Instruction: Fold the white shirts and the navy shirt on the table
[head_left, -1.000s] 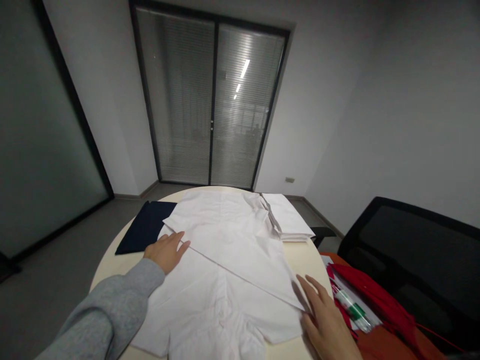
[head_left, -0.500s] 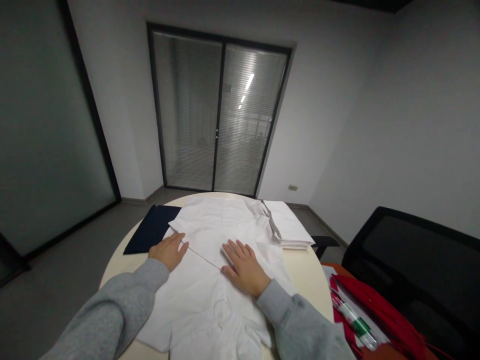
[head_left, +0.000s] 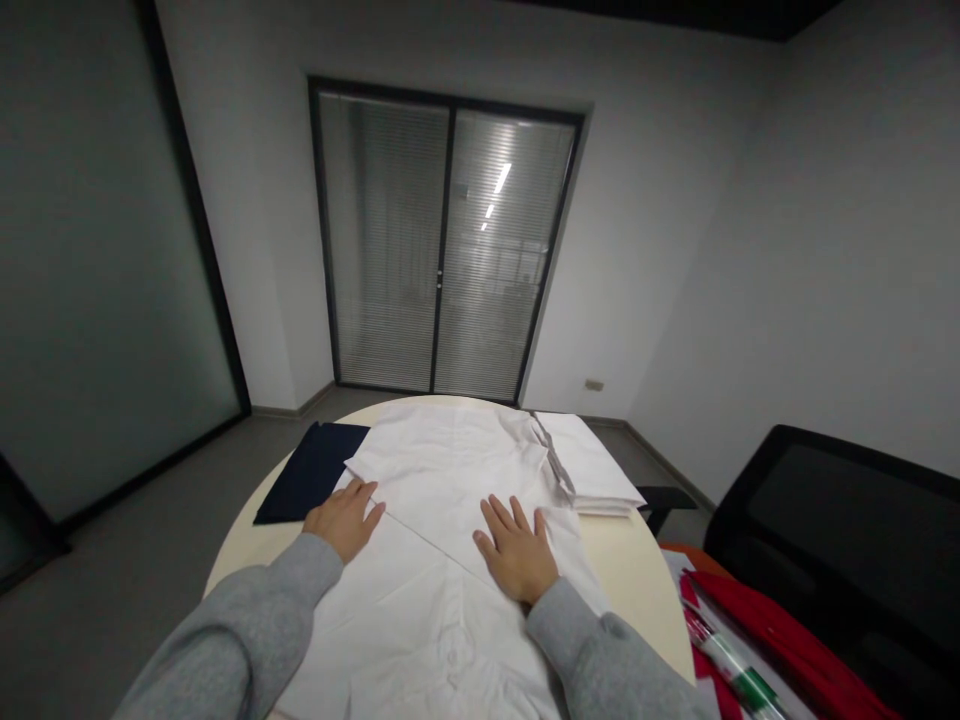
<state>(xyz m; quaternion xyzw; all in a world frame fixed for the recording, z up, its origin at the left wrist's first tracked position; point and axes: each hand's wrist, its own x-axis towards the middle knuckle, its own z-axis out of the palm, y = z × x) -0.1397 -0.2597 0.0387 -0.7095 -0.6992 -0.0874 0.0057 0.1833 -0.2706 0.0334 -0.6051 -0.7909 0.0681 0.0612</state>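
White garments (head_left: 442,450) lie spread over the middle of the round table, one edge crossing them diagonally between my hands. My left hand (head_left: 345,518) rests on the left side of the white cloth by that edge, thumb apart from the fingers, holding nothing. Flat on the right part of the cloth lies my right hand (head_left: 516,548), its fingers spread and nothing in it. A folded dark navy cloth (head_left: 307,475) is just beyond my left hand. Folded white cloth (head_left: 592,465) sits stacked at the far right of the table.
The round cream table (head_left: 637,570) shows its rim at both sides. To the right stands a black mesh chair (head_left: 840,540), with red fabric (head_left: 787,640) and a clear package with green (head_left: 750,690) near it. A glass door with blinds (head_left: 442,250) is behind.
My right hand has slid to the right across the cloth, its fingers now wider apart. My left hand remains near the same spot on the cloth. The view has tilted up slightly.
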